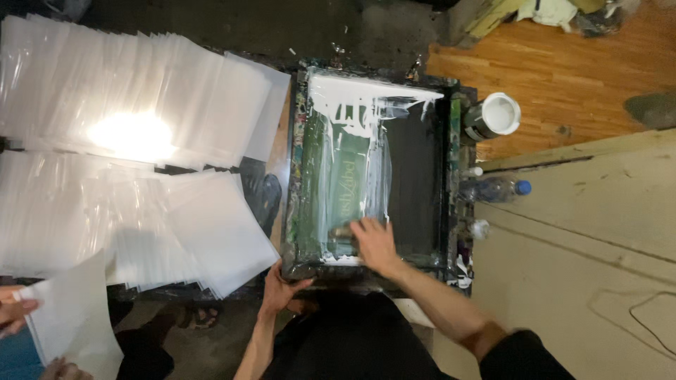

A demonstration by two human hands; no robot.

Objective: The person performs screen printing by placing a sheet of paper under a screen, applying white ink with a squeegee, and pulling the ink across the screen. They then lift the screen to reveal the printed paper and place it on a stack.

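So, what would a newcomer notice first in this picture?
The printing screen at centre, smeared with white ink, where the right hand grips a squeegee and the left hand holds the frame's near corner. On the left, glaring white sheets lie spread out.

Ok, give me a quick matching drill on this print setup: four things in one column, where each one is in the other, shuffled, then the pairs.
Things:
1. right hand
2. left hand
3. open white tub
4. clear bottle

Places:
A. lying on its side just right of the frame, blue cap pointing right
B. on the screen, at the squeegee near its lower edge
C. standing upright by the frame's upper right corner
D. gripping the frame's lower left corner

Pairs: 1-B, 2-D, 3-C, 4-A
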